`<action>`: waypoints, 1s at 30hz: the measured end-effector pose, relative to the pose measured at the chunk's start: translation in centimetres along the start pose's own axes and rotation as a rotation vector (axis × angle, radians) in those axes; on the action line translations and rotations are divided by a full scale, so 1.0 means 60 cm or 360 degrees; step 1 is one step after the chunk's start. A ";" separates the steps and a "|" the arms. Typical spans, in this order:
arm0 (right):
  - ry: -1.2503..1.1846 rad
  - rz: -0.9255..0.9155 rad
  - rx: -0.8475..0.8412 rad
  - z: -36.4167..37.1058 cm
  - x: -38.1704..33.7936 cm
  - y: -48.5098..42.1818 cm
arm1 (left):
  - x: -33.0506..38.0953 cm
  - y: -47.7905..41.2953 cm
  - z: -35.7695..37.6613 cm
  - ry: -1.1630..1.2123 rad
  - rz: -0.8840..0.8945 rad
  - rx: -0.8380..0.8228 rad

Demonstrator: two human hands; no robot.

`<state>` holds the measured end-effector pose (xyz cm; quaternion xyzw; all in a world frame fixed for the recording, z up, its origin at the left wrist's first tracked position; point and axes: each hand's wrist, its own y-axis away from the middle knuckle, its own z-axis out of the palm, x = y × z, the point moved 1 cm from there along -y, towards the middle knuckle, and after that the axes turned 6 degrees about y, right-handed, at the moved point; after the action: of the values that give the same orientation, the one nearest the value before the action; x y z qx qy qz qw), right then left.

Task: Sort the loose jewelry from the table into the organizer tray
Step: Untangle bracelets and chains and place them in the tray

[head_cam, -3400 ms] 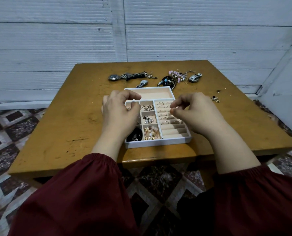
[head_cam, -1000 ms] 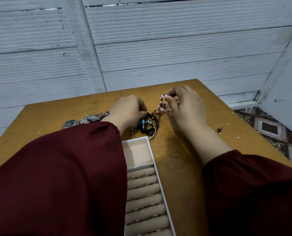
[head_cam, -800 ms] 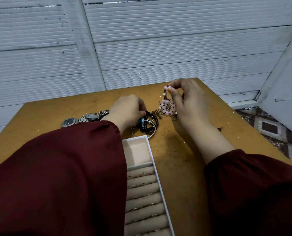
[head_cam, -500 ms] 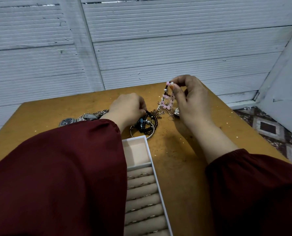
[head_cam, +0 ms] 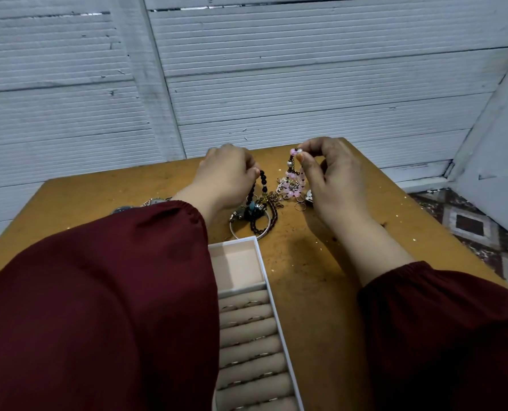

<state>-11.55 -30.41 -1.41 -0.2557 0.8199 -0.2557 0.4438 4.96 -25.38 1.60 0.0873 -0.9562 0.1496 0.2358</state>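
Right hand (head_cam: 332, 179): thumb and forefinger pinch the top bead of the pink bead bracelet (head_cam: 292, 189). The strand hangs with its long axis near vertical, and its lower end meets the jewelry pile (head_cam: 254, 212) on the counter (head_cam: 306, 277).

Left hand (head_cam: 226, 176): fingers curled round 1 black bead strand (head_cam: 264, 180), which also drops steeply into the pile.

Organizer tray (head_cam: 272, 298): just short of the pile on the person's side, long axis pointing toward it, padded ring rolls (head_cam: 252, 330) at the near end.

Watch (head_cam: 125, 209): left of the pile, partly behind the maroon sleeve (head_cam: 98, 292).
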 end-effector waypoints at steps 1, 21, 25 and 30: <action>-0.0003 -0.0001 -0.0002 0.000 0.000 0.000 | 0.004 0.001 -0.004 0.0010 0.0012 0.0026; -0.0031 -0.0038 0.0014 -0.015 -0.029 -0.007 | 0.045 0.043 -0.059 0.0099 0.0065 0.0314; -0.0107 -0.0038 0.0024 -0.026 -0.064 -0.008 | 0.043 0.074 -0.080 0.0108 0.0078 0.0374; -0.0174 -0.0071 0.0013 -0.042 -0.115 0.011 | 0.038 0.122 -0.115 0.0174 0.0075 0.0459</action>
<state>-10.55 -25.02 3.47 -0.2859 0.7874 -0.2546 0.4832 4.19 -16.45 6.72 0.0895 -0.9123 0.2954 0.2690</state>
